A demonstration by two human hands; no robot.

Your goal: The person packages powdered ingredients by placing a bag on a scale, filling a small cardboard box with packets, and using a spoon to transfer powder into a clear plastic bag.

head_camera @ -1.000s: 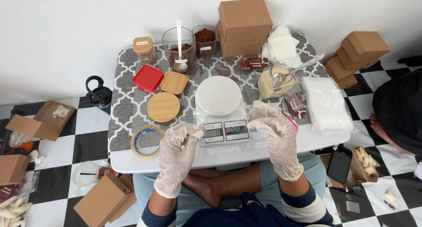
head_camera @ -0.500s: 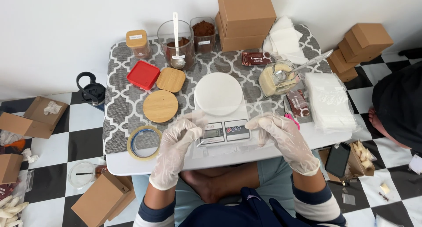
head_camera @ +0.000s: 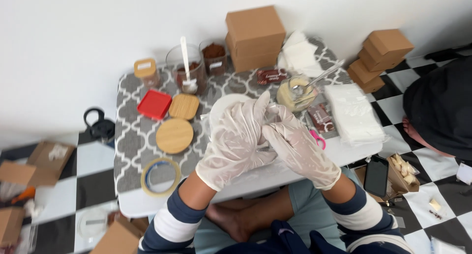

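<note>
Both my hands wear thin white gloves and meet above the table's front middle. My left hand lies with its fingers stretched over a white round plate. My right hand touches it from the right. Between their fingertips they pinch a small clear plastic bag, most of it hidden by the gloves. The scale under the hands is covered from view. Just beyond my right hand stands a glass bowl of yellowish mix with a metal spoon in it.
On the patterned table are a red lid, two round wooden lids, a tape roll, jars of brown powder, cardboard boxes and a stack of white bags. Another person's head leans in at the right.
My hands have come together from either side of the scale and risen toward the plate, now touching. The view has shifted slightly to the right.
</note>
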